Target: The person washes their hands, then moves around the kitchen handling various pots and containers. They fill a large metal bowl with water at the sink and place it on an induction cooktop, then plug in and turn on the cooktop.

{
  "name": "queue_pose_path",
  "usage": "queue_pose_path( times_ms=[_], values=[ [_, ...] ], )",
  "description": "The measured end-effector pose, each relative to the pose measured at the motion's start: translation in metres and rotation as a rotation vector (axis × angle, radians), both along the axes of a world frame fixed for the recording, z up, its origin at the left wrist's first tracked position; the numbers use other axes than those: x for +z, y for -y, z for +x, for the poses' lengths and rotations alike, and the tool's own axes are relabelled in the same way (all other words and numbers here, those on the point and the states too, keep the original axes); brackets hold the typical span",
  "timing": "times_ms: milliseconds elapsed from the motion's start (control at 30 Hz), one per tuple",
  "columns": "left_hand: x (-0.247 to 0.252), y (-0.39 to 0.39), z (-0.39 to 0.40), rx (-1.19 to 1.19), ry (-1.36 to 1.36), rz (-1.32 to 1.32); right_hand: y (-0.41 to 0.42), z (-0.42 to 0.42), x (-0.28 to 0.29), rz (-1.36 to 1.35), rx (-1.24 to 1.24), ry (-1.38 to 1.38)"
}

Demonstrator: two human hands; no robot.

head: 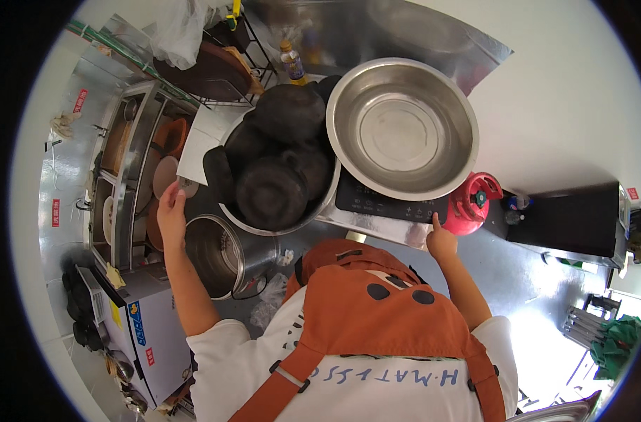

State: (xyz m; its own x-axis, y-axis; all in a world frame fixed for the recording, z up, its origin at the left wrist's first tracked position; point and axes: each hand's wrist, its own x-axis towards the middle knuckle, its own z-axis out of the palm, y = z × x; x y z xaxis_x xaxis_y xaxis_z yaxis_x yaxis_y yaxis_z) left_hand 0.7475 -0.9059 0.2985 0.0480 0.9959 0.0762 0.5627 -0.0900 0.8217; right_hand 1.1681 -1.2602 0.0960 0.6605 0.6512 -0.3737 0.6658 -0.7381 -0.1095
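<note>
My right hand holds nothing; its index finger is stretched out to the button panel of a black induction cooktop, near the panel's right end. On the cooktop stands a wide stainless steel basin with nothing in it. My left hand pinches a small pale round disc at its edge; what the disc is cannot be made out. Between my hands, to the left of the cooktop, a large metal bowl is heaped with several black pots.
A red gas cylinder stands right of the cooktop. Below my left hand is a stainless steel bucket. A capped bottle and a wire rack are at the back. Sinks and a white freezer line the left.
</note>
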Motion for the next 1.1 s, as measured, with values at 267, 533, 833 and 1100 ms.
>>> queue_pose_path(
  times_ms=[267, 533, 833, 1100],
  values=[
    [0.015, -0.008, 0.044, -0.145, -0.069, 0.050, -0.013, -0.005, 0.019, 0.113, 0.102, -0.070],
    [0.009, -0.019, 0.075, -0.195, 0.009, -0.006, 0.003, 0.010, 0.014, 0.408, -0.084, -0.171],
    [0.010, -0.007, 0.136, -0.234, -0.074, 0.044, 0.064, 0.098, -0.001, 0.571, -0.629, -0.200],
    [0.019, 0.048, 0.184, -0.143, -0.318, 0.076, 0.057, 0.262, -0.046, 0.696, -0.456, -0.039]
  ],
)
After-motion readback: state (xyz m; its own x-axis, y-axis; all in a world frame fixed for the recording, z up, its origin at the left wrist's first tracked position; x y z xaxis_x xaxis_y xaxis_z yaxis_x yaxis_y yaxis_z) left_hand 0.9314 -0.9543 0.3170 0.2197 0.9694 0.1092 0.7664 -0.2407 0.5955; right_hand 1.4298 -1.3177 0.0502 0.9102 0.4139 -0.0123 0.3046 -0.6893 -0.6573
